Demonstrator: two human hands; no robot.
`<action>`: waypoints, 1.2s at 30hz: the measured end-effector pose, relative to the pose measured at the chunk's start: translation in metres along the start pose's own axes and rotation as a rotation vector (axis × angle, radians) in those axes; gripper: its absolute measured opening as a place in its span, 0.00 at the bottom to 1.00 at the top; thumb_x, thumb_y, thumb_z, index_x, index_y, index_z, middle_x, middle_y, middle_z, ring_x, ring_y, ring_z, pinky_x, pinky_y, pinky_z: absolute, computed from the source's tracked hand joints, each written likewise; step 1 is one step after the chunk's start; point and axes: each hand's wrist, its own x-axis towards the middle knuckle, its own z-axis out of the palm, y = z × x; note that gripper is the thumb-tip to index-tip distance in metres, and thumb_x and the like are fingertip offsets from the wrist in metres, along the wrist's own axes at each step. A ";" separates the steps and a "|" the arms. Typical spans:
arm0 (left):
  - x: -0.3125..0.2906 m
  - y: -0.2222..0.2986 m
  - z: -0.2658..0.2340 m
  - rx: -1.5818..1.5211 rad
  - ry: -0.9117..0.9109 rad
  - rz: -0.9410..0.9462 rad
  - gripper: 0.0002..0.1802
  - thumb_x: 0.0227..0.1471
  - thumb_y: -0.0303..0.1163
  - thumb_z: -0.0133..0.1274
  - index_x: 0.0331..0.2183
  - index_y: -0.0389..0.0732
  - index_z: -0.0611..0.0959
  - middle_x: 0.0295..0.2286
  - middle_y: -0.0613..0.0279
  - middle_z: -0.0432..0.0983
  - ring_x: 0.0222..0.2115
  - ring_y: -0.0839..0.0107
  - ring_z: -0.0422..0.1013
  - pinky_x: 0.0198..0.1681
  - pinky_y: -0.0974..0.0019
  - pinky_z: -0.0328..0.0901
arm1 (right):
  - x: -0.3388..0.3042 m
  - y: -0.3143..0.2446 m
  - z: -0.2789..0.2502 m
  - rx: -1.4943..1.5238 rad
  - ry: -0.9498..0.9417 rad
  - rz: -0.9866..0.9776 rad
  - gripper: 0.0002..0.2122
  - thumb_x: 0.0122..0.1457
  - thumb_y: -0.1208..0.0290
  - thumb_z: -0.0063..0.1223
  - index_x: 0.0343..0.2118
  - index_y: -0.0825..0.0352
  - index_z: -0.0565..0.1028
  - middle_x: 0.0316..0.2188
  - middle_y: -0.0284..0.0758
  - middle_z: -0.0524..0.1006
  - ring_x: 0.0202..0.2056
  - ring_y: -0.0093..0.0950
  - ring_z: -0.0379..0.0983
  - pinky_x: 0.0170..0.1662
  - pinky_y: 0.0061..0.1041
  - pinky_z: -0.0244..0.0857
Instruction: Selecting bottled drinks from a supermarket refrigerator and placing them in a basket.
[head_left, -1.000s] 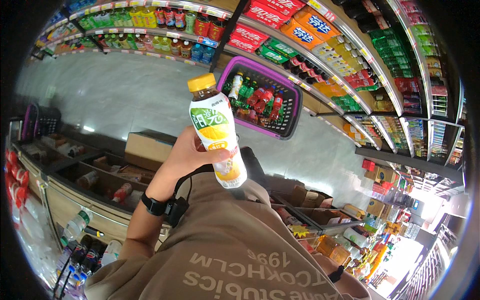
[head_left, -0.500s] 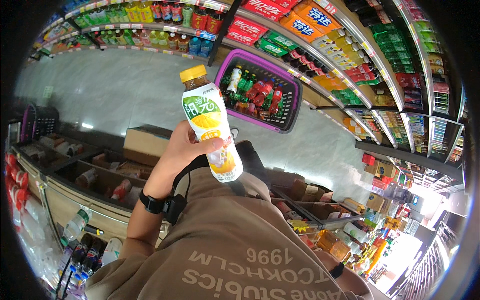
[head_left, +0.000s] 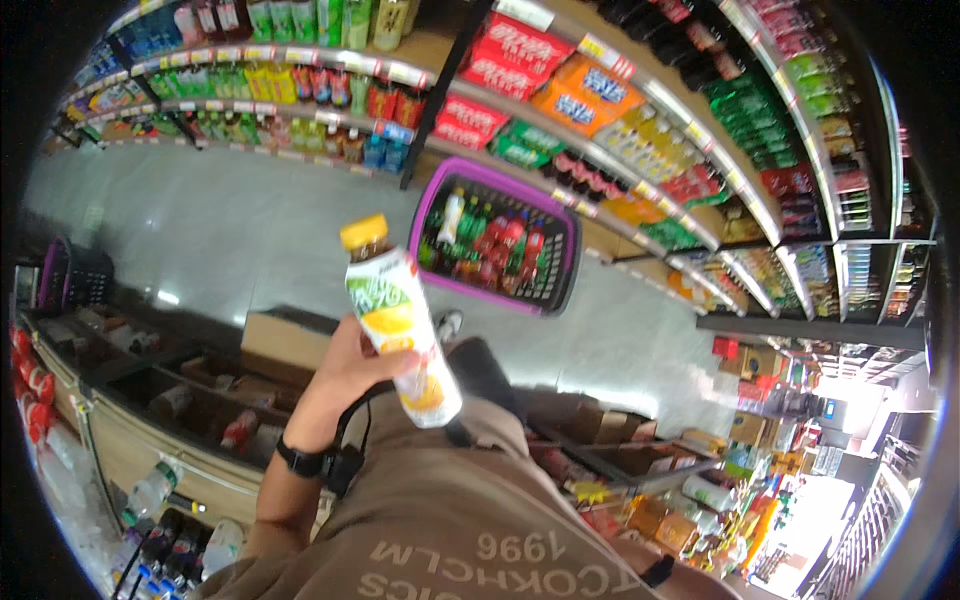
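- One yellow-capped bottle (head_left: pixel 392 326), in one hand (head_left: pixel 346 370) (the left one)
- Two purple-rimmed baskets (head_left: pixel 424 222)
- One white bottle (head_left: pixel 452 215) inside the nearer basket, beside several red bottles (head_left: pixel 502 240) too blurred to count
- Two black wristbands (head_left: pixel 300 461)
- One shoe (head_left: pixel 450 325), partly visible

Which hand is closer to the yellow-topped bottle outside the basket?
Left. The left hand holds the bottle; the right arm is away at lower right, its hand not clearly visible.

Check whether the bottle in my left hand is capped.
Capped: the bottle has its yellow cap on; how tightly, I cannot tell.
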 end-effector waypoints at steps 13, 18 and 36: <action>0.023 0.009 0.036 -0.004 -0.166 -0.084 0.19 0.51 0.28 0.66 0.45 0.32 0.83 0.39 0.56 0.84 0.40 0.69 0.80 0.46 0.64 0.73 | 0.007 0.001 -0.122 0.441 1.174 -0.093 0.10 0.59 0.64 0.65 0.40 0.64 0.83 0.31 0.42 0.83 0.29 0.33 0.82 0.34 0.30 0.75; 0.022 0.012 0.055 -0.001 -0.186 -0.096 0.21 0.52 0.25 0.67 0.48 0.31 0.82 0.41 0.56 0.84 0.42 0.69 0.80 0.47 0.64 0.73 | 0.014 -0.051 -0.168 0.699 1.073 -0.535 0.30 0.59 0.69 0.67 0.64 0.65 0.69 0.51 0.39 0.80 0.43 0.26 0.79 0.44 0.27 0.76; 0.018 0.013 0.152 0.439 -0.263 -0.071 0.38 0.46 0.32 0.74 0.55 0.36 0.74 0.45 0.62 0.78 0.47 0.69 0.74 0.56 0.61 0.68 | -0.025 -0.029 -0.170 0.653 1.005 -0.747 0.32 0.49 0.52 0.72 0.50 0.72 0.74 0.38 0.50 0.81 0.40 0.44 0.80 0.43 0.40 0.71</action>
